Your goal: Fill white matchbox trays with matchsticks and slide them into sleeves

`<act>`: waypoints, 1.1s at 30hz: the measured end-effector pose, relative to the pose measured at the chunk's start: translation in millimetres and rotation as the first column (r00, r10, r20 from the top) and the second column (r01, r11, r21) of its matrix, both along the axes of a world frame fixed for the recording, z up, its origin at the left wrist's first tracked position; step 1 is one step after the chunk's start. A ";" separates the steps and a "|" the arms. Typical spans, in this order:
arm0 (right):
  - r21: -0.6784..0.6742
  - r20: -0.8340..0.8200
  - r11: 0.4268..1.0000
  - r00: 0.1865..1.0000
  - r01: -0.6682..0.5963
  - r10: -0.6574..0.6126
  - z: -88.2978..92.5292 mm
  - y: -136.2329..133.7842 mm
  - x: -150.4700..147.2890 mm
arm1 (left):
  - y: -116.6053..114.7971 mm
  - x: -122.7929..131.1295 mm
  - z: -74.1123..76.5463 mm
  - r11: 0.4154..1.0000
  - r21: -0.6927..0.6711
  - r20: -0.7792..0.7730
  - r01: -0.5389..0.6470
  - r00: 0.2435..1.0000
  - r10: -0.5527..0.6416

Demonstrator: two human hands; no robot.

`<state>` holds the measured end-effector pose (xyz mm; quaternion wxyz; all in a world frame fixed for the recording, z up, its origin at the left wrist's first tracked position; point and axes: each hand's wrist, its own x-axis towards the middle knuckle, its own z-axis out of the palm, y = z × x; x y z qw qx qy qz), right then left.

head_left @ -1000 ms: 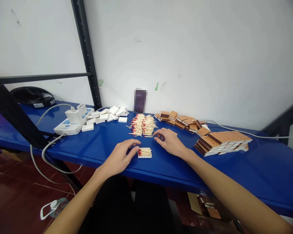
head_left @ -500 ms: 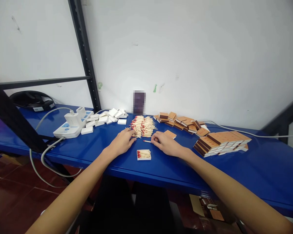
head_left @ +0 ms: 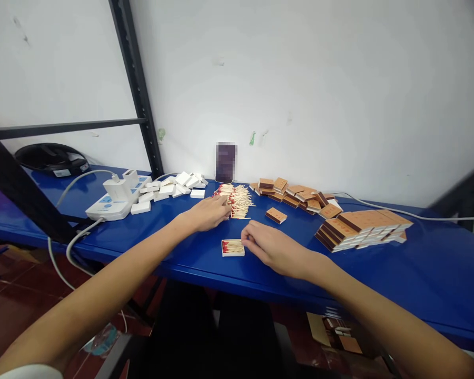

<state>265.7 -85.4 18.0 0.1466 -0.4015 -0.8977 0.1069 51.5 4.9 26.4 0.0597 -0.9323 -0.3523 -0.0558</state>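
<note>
My left hand [head_left: 211, 212] reaches over the near left side of a heap of red-tipped matches [head_left: 239, 201], its fingers bent and close together. What lies under those fingertips is hidden. On the table nearer to me rests an open white matchbox tray [head_left: 233, 255] with a layer of matches [head_left: 233, 246] in it, red heads to the left. At its right end my right hand [head_left: 270, 246] has thumb and fingers drawn together in a pinch; anything between them is too small to make out. A closed brown matchbox [head_left: 276, 215] lies beyond the right hand.
White trays [head_left: 169, 189] lie piled at the back left beside a power strip [head_left: 114, 208] with cables. Brown matchboxes [head_left: 296, 197] are heaped at the back right, near a stacked block of them [head_left: 363, 229]. A blurred dark panel [head_left: 225, 162] leans on the wall.
My right hand has come nearer, from a loose match to the right end of the tray. My left hand has shifted slightly right and farther over the match heap.
</note>
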 end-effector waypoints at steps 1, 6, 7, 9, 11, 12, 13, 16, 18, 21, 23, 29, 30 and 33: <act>-0.002 0.024 1.000 1.000 -0.007 0.007 0.1 -3.9 -2.8 | -0.3 -0.6 -0.5 1.000 0.003 0.007 0.005 1.000 -0.005; 0.004 0.040 1.000 0.999 -0.017 0.016 1.4 -5.2 -5.7 | -14.9 -6.2 -1.5 0.997 -0.068 0.323 0.036 0.946 -0.012; 0.021 0.014 1.000 1.000 -0.003 0.003 2.7 -0.8 -3.2 | -21.7 -6.4 -0.9 0.993 -0.099 0.408 0.059 0.913 -0.014; 0.085 -0.028 0.995 0.998 0.052 -0.049 5.0 13.2 4.2 | -38.5 -4.8 0.9 0.983 -0.147 0.487 0.114 0.873 -0.028; 0.132 -0.017 0.983 0.992 0.125 -0.124 4.2 31.8 12.5 | -56.2 -1.2 2.4 0.973 -0.195 0.463 0.126 0.886 -0.022; 0.125 -0.004 0.978 0.986 0.168 -0.169 2.2 41.6 16.1 | -63.9 0.9 2.5 0.969 -0.219 0.437 0.116 0.900 -0.009; 0.124 0.015 0.975 0.982 0.184 -0.187 -0.7 50.8 19.0 | -70.2 2.9 1.9 0.964 -0.245 0.408 0.100 0.913 0.009; 0.131 0.074 0.971 0.975 0.199 -0.210 -12.2 70.9 22.5 | -80.0 7.1 -3.1 0.952 -0.298 0.355 0.067 0.934 0.046; 0.135 0.089 0.969 0.971 0.208 -0.221 -18.8 76.5 21.6 | -80.9 7.9 -7.3 0.947 -0.315 0.350 0.060 0.935 0.057; 0.131 0.082 0.970 0.973 0.204 -0.216 -23.7 77.1 19.2 | -80.0 7.6 -10.4 0.943 -0.329 0.365 0.052 0.928 0.076; 0.127 0.071 0.971 0.975 0.203 -0.213 -24.4 75.8 17.9 | -80.0 7.5 -9.9 0.942 -0.333 0.376 0.044 0.922 0.089; 0.139 0.072 0.971 0.976 0.195 -0.206 -26.7 76.4 16.6 | -82.6 9.1 -8.6 0.937 -0.349 0.359 0.019 0.926 0.115; 0.143 0.075 0.971 0.976 0.190 -0.202 -27.0 75.8 17.1 | -82.7 8.7 -8.7 0.939 -0.345 0.366 0.017 0.923 0.118; 0.152 0.059 0.973 0.981 0.172 -0.182 -24.4 67.1 19.3 | -81.5 3.7 -7.5 0.953 -0.303 0.419 -0.001 0.898 0.134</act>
